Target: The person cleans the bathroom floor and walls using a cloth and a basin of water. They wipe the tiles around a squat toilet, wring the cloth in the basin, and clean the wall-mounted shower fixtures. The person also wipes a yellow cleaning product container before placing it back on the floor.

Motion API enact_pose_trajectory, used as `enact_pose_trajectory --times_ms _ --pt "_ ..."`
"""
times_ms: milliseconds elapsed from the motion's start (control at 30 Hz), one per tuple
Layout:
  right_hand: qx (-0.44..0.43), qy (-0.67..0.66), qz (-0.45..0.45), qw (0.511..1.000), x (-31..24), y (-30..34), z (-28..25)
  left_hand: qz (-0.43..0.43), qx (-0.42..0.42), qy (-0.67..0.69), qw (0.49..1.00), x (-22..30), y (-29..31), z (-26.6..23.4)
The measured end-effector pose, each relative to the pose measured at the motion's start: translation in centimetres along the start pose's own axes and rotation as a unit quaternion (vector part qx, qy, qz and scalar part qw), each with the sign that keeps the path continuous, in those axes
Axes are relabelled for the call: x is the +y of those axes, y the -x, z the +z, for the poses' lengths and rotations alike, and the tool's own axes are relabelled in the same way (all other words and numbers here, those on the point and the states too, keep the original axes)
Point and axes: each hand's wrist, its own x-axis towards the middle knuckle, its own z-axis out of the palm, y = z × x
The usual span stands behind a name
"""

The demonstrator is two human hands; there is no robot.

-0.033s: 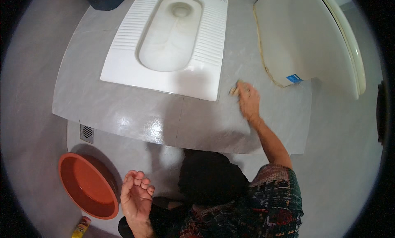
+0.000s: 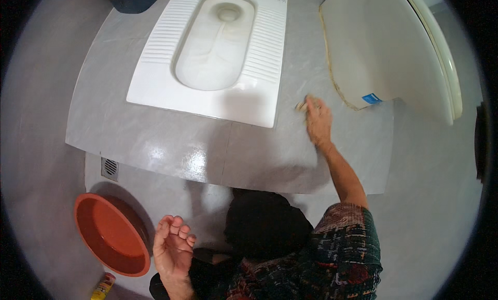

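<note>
My right hand (image 2: pixel 319 122) reaches out over the raised grey floor, between the white squat toilet (image 2: pixel 207 99) and the pale toilet base (image 2: pixel 378 46). Its fingers are closed on a small tan scrubbing brush (image 2: pixel 301 107), pressed against the floor; motion blurs the brush and much of it is hidden by the hand. Held in the air at the lower left is my left hand (image 2: pixel 175 248), palm up, its fingers loosely curled and apart with nothing in them. It is nearest to the orange-brown basin (image 2: pixel 111 232).
A step edge runs across the floor before my knees. Beside the basin lie a yellow and red container (image 2: pixel 102 286) and, farther up, a square floor drain (image 2: pixel 109 168). At the far left stands a dark bucket (image 2: pixel 136 0) with a red rim.
My right hand has slid slightly to the right and away from me with the scrubbing brush. The left hand stays nearly where it was.
</note>
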Motion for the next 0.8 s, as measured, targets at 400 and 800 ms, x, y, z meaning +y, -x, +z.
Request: enact_pose_trajectory --times_ms 400,800 --pt "0.155 0.093 0.218 0.959 4.7 -2.5 3.6 0.020 0.025 0.013 0.999 -0.2 -0.3 -2.2" --pt "-0.048 -0.062 -0.147 0.986 -9.8 12.0 -2.1 -0.025 -0.056 0.009 0.998 0.4 -0.2 -2.5"
